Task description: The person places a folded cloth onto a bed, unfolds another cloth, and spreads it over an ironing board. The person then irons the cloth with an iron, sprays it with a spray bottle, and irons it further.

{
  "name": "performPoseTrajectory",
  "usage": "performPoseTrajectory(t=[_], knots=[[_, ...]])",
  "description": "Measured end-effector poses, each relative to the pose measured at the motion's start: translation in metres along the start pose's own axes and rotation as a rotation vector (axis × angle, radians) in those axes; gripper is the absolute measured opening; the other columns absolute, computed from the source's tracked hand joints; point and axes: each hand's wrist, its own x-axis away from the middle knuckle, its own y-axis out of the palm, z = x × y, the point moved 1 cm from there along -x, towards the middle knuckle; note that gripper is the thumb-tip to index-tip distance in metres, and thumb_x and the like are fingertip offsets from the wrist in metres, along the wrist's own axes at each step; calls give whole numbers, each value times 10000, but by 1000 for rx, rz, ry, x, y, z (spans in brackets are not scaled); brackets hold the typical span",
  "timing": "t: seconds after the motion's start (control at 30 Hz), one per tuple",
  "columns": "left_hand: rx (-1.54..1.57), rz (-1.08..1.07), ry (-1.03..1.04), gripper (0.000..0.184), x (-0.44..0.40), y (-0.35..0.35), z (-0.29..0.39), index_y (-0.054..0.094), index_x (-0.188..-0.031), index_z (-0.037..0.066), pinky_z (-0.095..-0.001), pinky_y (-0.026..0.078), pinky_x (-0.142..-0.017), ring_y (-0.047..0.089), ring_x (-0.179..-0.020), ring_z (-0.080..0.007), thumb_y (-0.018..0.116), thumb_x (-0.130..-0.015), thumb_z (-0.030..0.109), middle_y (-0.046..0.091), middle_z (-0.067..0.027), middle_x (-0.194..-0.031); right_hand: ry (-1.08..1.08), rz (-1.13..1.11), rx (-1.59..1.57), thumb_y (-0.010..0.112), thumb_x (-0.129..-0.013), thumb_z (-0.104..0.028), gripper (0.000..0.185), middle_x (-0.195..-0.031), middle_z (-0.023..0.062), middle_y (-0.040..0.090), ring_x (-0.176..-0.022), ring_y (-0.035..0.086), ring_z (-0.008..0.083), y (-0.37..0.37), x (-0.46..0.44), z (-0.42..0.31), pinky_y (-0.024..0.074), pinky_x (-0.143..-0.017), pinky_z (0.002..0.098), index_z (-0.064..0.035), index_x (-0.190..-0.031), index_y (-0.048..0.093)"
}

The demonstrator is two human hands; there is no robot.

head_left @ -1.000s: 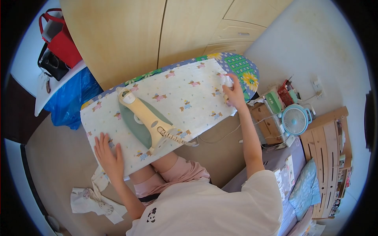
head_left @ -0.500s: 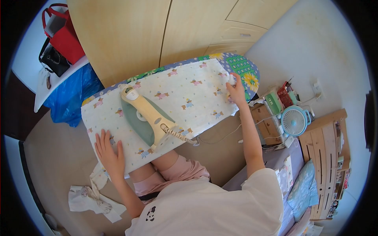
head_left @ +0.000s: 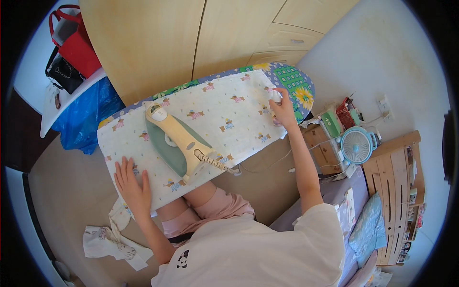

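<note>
A white cloth [head_left: 244, 131] printed with small dogs is spread over a flowered ironing board [head_left: 306, 86]. On the cloth's left half rests a cream and green iron [head_left: 177, 141], its coiled cord trailing to the right. My left hand [head_left: 134, 188] lies flat on the cloth's lower left corner with its fingers spread. At the cloth's right end, my right hand [head_left: 284, 111] is wrapped round a small white bottle [head_left: 276, 97], partly hidden by the fingers.
Wooden cabinets [head_left: 143, 43] stand behind the board. At left are a red bag [head_left: 79, 48], a black bag [head_left: 67, 74] and a blue plastic bag [head_left: 88, 115]. A small fan [head_left: 357, 145] stands at right. White clothing [head_left: 112, 244] hangs at lower left.
My right hand has shifted slightly left with the white bottle, after moving a little right earlier. My left hand and the iron stay in place on the cloth.
</note>
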Motion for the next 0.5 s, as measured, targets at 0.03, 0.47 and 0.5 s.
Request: performPoseTrajectory(t=[0.03,0.47,0.5], knots=[[2,3,-1,441,0,0,0,465,-1244,43,-455,170,-1086,277,-1320,-314,554,-834,180,407,-131,-1361,-1,0,-1,591,-779,-145,426,-620,99,555,-504,551,172,0,2,-6,430,-506,308,-143,-1175,435],[1,-2,5,445,0,0,0,459,-1260,54,-443,159,-1092,273,-1323,-303,548,-844,182,405,-118,-1368,-88,-34,-51,586,-795,-162,451,-603,103,565,-496,560,192,12,12,-13,443,-492,321,-168,-1212,415],[4,0,2,443,0,0,0,466,-1251,49,-447,163,-1090,276,-1323,-306,554,-838,181,407,-123,-1366,-139,-5,-77,587,-795,-164,455,-589,98,557,-490,555,193,13,13,-12,440,-490,319,-174,-1216,414]])
